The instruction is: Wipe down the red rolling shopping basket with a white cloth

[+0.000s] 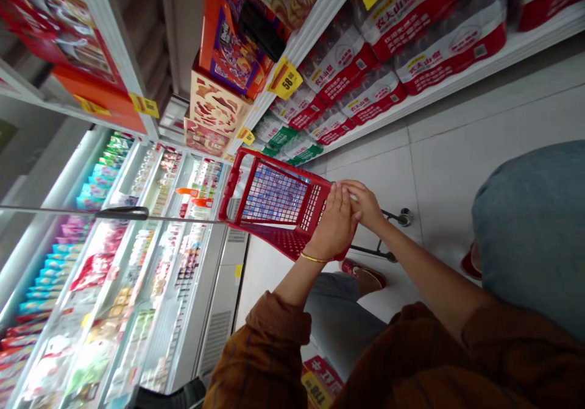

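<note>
A red plastic shopping cart [286, 238] with grid sides stands in front of me, and blue-and-white packaging [276, 192] shows through its mesh. My left hand [336, 220], with a gold bangle at the wrist, is closed over the cart's near end. Beside it, partly overlapping, my right hand [364, 206] has its fingers curled at the same end. The two hands touch. The handle under them is mostly hidden. Dark legs of the cart end in small wheels [404, 217] on the floor.
Shrink-wrapped packs of water bottles [379, 98] fill the low shelf on one side, with boxed goods [237, 37] and a yellow price tag [286, 78] above. Lit refrigerated shelves [137, 244] run along the left. My jeans and red shoes [365, 273] are near the cart's wheels.
</note>
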Available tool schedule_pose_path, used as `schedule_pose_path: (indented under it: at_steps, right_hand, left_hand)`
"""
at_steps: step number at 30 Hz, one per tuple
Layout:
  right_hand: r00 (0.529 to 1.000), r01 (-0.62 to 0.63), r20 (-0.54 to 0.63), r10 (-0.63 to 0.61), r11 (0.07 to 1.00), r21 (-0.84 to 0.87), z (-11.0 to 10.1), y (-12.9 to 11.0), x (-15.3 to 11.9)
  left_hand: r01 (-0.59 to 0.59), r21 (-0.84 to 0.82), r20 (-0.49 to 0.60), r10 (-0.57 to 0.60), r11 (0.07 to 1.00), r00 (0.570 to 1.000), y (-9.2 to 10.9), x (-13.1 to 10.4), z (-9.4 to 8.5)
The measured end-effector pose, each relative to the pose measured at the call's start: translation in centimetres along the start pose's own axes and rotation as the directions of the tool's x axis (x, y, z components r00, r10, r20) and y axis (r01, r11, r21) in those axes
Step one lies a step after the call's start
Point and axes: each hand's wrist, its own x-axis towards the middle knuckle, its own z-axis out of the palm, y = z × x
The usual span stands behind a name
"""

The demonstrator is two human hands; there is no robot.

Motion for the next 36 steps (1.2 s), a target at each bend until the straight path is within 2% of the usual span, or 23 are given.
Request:
schedule_pose_path:
  at_steps: [3,7,10,13,17,21,24,27,32,36]
  right_hand:
    - [0.998,-0.028,0.058,0.027,1.0,0.014,0.0,1.0,-0.6]
    - [0.992,-0.077,0.103,0.078,0.997,-0.013,0.3,2.8,-1.8]
    - [0.987,-0.121,0.101,0.125,0.992,-0.041,0.7,4.0,-3.1]
    - [0.983,-0.162,0.079,0.166,0.985,-0.055,1.0,5.1,-4.3]
    - [0.981,-0.18,0.058,0.183,0.983,-0.047,1.7,5.1,-5.1]
    - [0.988,-0.14,0.068,0.14,0.99,-0.007,2.7,2.3,-4.1]
    - [0.996,-0.058,0.072,0.051,0.993,0.103,3.0,-0.2,-3.1]
    - [0.993,-0.026,0.12,0.009,0.989,0.147,3.0,-1.3,-2.6]
    - [0.987,-0.016,0.16,-0.003,0.993,0.116,2.8,0.0,-2.6]
    - [0.99,-0.06,0.135,0.051,0.996,0.065,2.7,1.1,-2.7]
  left_hand:
    - [0.21,-0.005,-0.106,-0.209,0.978,0.972,1.9,-0.3,1.4]
    - [0.479,-0.126,-0.212,-0.495,0.869,0.843,3.7,-0.3,3.5]
    - [0.551,-0.27,-0.27,-0.611,0.79,0.744,3.8,-0.5,5.0]
    - [0.518,-0.345,-0.338,-0.618,0.783,0.709,3.1,-1.1,6.1]
    - [0.556,-0.275,-0.353,-0.62,0.785,0.701,2.2,-2.2,6.8]
    - [0.589,-0.212,-0.4,-0.619,0.78,0.676,1.8,-2.7,6.8]
    - [0.6,-0.199,-0.454,-0.615,0.775,0.645,1.9,-2.7,6.6]
    - [0.597,-0.204,-0.478,-0.612,0.776,0.63,2.1,-2.6,6.5]
    - [0.579,-0.243,-0.501,-0.612,0.778,0.612,2.2,-2.4,6.7]
    - [0.562,-0.257,-0.518,-0.603,0.786,0.607,2.2,-2.4,7.1]
